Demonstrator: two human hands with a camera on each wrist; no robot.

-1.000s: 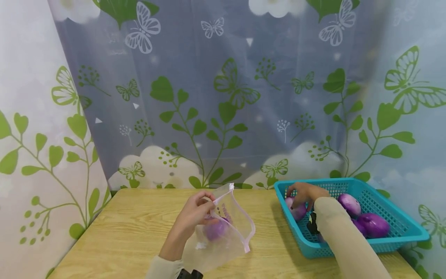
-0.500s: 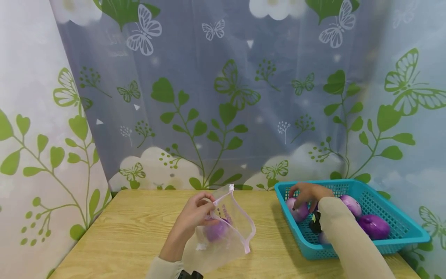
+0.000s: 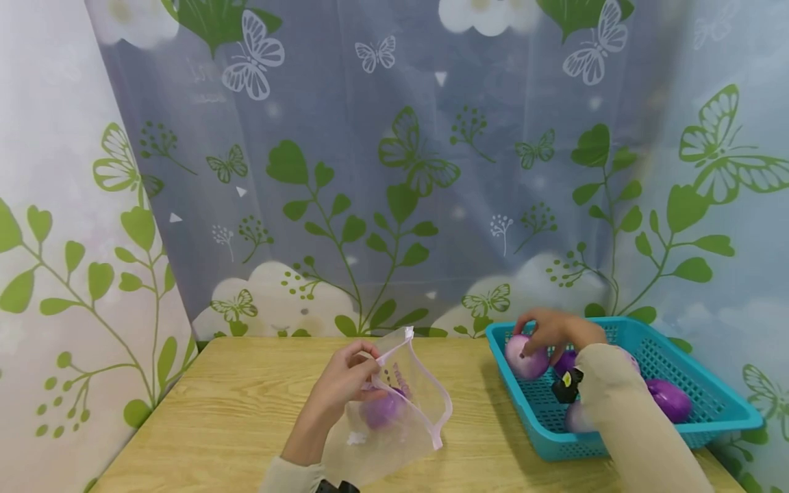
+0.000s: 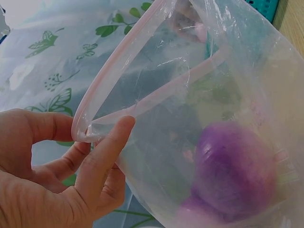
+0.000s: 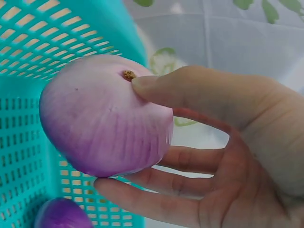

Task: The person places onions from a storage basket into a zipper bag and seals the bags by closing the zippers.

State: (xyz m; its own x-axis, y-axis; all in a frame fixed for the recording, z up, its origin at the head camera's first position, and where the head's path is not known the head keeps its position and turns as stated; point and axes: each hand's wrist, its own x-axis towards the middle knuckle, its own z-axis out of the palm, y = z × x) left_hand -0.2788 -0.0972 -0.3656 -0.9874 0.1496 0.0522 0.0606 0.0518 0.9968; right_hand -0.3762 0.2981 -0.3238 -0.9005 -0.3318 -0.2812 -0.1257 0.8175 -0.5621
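My left hand (image 3: pixel 346 375) pinches the pink zip edge of a clear zip bag (image 3: pixel 403 438) and keeps its mouth apart. Inside the bag lies a purple onion (image 4: pixel 235 171), seen through the film. At the basket's left end, my right hand (image 3: pixel 551 332) grips a pale purple onion (image 5: pixel 107 116), thumb beside its brown root end and fingers round the other side. In the head view this onion (image 3: pixel 526 357) shows close to the basket's left wall.
The turquoise basket (image 3: pixel 536 438) stands at the right of the wooden table (image 3: pixel 234 404). More onions lie in it, such as a dark purple onion (image 3: pixel 670 400) and a pale onion (image 3: pixel 579 418). A patterned curtain (image 3: pixel 345 171) hangs behind.
The right hand has risen slightly and shifted a little right, with the onion in its grip lifting a bit. The left hand and bag have stayed in place.
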